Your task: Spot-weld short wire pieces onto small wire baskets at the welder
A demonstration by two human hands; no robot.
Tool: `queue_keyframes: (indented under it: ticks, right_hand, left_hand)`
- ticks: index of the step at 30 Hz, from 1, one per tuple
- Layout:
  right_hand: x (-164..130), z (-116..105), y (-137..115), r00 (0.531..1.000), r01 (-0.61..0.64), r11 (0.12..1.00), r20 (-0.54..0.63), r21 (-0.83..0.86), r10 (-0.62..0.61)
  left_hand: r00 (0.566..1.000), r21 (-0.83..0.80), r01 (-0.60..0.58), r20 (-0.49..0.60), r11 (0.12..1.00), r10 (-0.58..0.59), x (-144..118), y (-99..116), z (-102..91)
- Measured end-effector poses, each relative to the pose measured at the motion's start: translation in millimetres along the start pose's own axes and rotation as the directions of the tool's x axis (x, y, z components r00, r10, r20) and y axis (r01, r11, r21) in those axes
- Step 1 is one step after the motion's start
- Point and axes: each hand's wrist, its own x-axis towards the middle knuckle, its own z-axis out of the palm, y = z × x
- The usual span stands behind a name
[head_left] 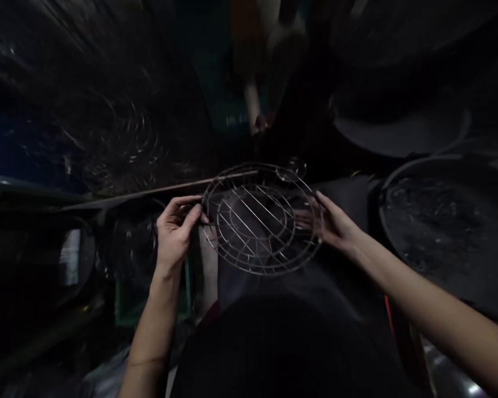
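A round wire rack point(255, 215) of concentric rings, with straight bars across its middle, is held level in front of my lap. My left hand point(178, 229) pinches its left rim between thumb and fingers. At the right rim, my right hand point(334, 224) has its thumb by the outer ring and its fingers reaching in beneath the wires. Past the rack's far edge lies a small wire ring point(292, 168), too dim to make out fully. Dark cloth point(282, 309) covers my lap below.
Two large round basins stand at the right; the nearer basin point(384, 207) contains dark small pieces. A pile of wire parts point(128, 132) fills the far left. A thin stick point(182, 187) lies behind my left hand. A green crate point(130, 320) stands lower left. Another person's hand point(259, 124) shows ahead.
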Motion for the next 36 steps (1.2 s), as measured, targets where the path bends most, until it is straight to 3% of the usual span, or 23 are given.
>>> queue_keyframes:
  ticks: [2, 4, 7, 9, 12, 15, 20, 30, 36]
  right_hand:
    - [33.8, 29.6, 12.1, 0.973, -0.202, 0.974, 0.134, 0.100, 0.188]
    - [69.1, 55.5, 21.3, 0.929, -0.325, 0.933, 0.237, 0.153, 0.285]
    - [99.4, 72.1, 32.4, 0.910, -0.361, 0.926, 0.259, 0.107, 0.325]
    - [98.8, 65.1, 41.7, 0.942, -0.291, 0.956, 0.184, 0.035, 0.280]
    - [77.5, 41.5, 60.7, 0.994, -0.099, 0.991, 0.044, -0.087, 0.103]
    - [57.3, 25.9, 78.5, 0.999, 0.044, 0.981, 0.001, -0.187, -0.045]
    - [61.9, 32.0, 87.4, 0.979, 0.188, 0.954, -0.027, -0.234, -0.200]
    - [68.6, 54.5, 92.7, 0.927, 0.305, 0.896, -0.114, -0.324, -0.357]
    - [82.4, 60.5, 64.8, 0.897, 0.363, 0.887, -0.150, -0.287, -0.415]
  left_hand:
    - [0.997, 0.049, 0.031, -0.076, 0.998, -0.028, -20.7, 20.1, -10.7]
    - [0.989, 0.060, 0.042, -0.147, 0.997, -0.033, -36.6, 28.4, -11.1]
    - [0.969, 0.038, 0.038, -0.244, 0.999, -0.028, -55.7, 12.3, -5.4]
    - [0.960, 0.030, 0.049, -0.277, 0.998, -0.039, -65.9, -8.6, -4.2]
    - [0.959, 0.029, 0.078, -0.276, 0.996, -0.067, -75.7, -34.1, -8.6]
    - [0.964, 0.020, 0.089, -0.254, 0.996, -0.082, -76.5, -43.0, -15.7]
    - [0.969, 0.000, 0.049, -0.244, 0.999, -0.048, -68.3, -40.9, -19.0]
    - [0.982, 0.011, 0.086, -0.170, 0.996, -0.083, -68.4, -45.9, -20.0]
    - [0.994, 0.034, 0.067, -0.085, 0.997, -0.064, -64.8, -20.9, -23.0]
